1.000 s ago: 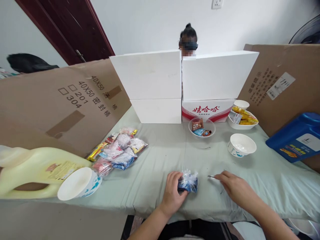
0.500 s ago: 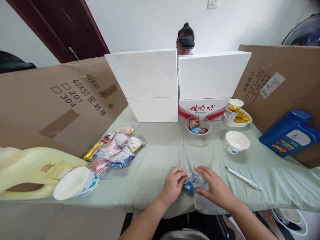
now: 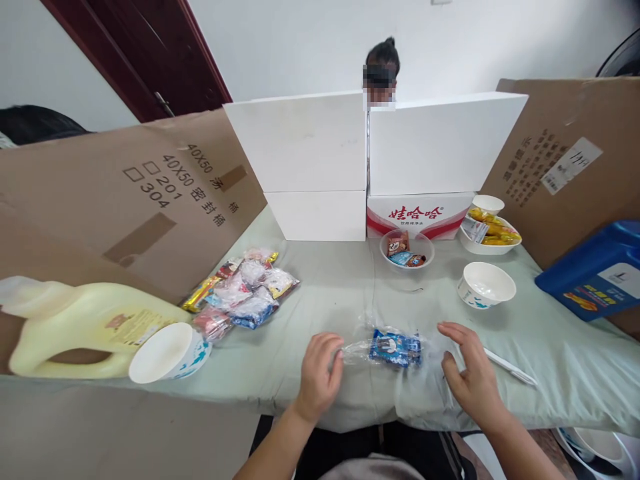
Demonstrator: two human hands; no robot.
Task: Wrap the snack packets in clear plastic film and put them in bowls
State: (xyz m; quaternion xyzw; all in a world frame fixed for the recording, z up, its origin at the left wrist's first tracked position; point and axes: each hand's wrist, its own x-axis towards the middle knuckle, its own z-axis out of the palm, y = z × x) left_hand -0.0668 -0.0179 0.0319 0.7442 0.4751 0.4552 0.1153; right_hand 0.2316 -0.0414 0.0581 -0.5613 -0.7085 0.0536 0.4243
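A clear plastic bag with blue printed snack packets in it lies flat on the cloth near the table's front edge. At the bag's left end is my left hand, its fingers curved and the thumb slightly apart from them. Whether its fingertips touch the plastic is hard to see. My right hand is open just right of the bag, thumb and fingers spread, holding nothing. Behind that hand, a white pen lies on the cloth.
Bagged snacks are heaped at left, near a tilted paper bowl and a yellow jug. Beyond stand a clear bowl, a white bowl and a blue bottle. White boxes screen a person opposite.
My hands have moved apart, and the crumpled bag between them now lies spread out with its blue packets showing. The view has shifted slightly.
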